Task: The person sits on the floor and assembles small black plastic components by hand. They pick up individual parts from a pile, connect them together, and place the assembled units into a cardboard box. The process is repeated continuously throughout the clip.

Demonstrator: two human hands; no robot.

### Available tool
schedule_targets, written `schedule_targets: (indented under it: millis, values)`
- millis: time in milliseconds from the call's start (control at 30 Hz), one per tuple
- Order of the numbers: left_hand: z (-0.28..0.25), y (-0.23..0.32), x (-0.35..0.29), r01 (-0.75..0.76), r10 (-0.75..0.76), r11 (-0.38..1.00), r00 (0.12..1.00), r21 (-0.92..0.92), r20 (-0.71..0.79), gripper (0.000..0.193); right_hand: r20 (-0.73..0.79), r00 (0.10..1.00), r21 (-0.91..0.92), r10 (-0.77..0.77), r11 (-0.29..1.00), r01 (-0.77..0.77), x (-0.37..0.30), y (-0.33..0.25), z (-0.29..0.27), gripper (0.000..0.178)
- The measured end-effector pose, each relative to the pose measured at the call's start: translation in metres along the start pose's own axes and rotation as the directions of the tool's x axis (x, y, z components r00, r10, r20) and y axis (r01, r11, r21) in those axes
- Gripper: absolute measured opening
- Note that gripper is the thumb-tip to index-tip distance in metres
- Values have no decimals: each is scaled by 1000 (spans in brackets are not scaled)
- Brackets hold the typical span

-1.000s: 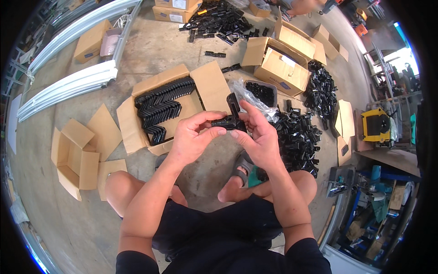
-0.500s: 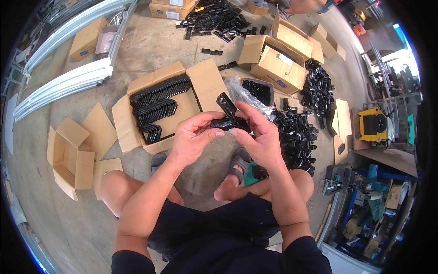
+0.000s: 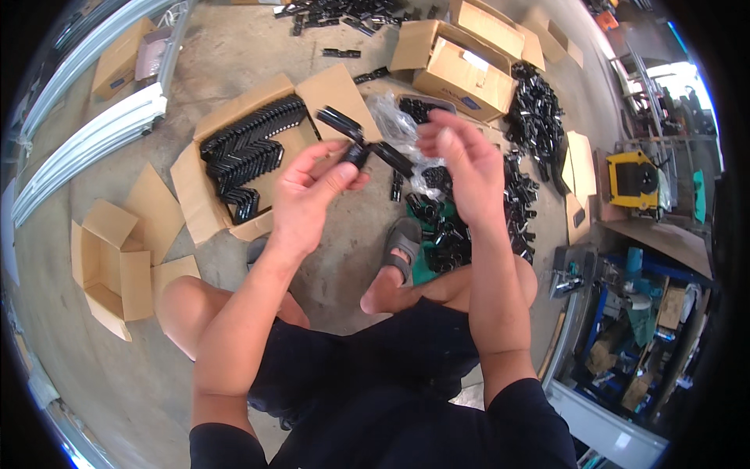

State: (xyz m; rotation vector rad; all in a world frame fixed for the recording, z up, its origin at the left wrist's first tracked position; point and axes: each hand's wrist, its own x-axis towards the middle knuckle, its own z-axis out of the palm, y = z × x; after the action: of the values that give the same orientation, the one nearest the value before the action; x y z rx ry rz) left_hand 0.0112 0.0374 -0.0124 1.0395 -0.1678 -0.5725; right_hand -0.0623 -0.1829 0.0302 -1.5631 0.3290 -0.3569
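Observation:
My left hand [image 3: 306,195] pinches a glossy black three-armed pipe joint [image 3: 389,159] between thumb and fingers, in the air in front of my knees. Its arms spread from a common middle, and my fingers partly hide one of them. My right hand [image 3: 473,172] is a little to the right of the joint, apart from it, with fingers loosely spread and slightly blurred. Left of the joint, an open cardboard box [image 3: 187,195] contains neat rows of similar black parts [image 3: 254,129]. To the right, loose black joints [image 3: 445,234] lie heaped on the floor near my foot.
Clear plastic wrapping [image 3: 394,125] lies beside a tub of small black parts [image 3: 422,108]. Other cardboard boxes [image 3: 461,86] stand behind, with another black pile [image 3: 535,117] alongside. A smaller open carton [image 3: 105,266] sits at left, and white metal profiles [image 3: 94,148] lie beyond it.
My right hand has let go of the black joint and moved up and right. My left hand keeps hold of it, slightly higher and farther left, and the joint has turned.

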Motion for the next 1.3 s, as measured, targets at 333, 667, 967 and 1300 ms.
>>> schedule_targets:
  millis: [333, 667, 967, 1300]
  values:
    - [-16, 7, 9, -5, -27, 964, 993, -265, -118, 31, -566, 724, -436, 394, 603, -668, 21, 266, -181, 33]
    - [-26, 19, 4, 56, -111, 981, 947, -185, -302, 36, -467, 881, -727, 78, 534, -432, 124, 266, -123, 24]
    - [-28, 9, 15, 139, -202, 976, 872, -170, -446, 34, -442, 864, -856, 242, 174, -487, 202, 341, -109, 23]
    - [-31, 5, 29, 38, 59, 979, 888, 203, -455, 32, -193, 971, -978, 139, 55, -202, 200, 344, -103, 24]
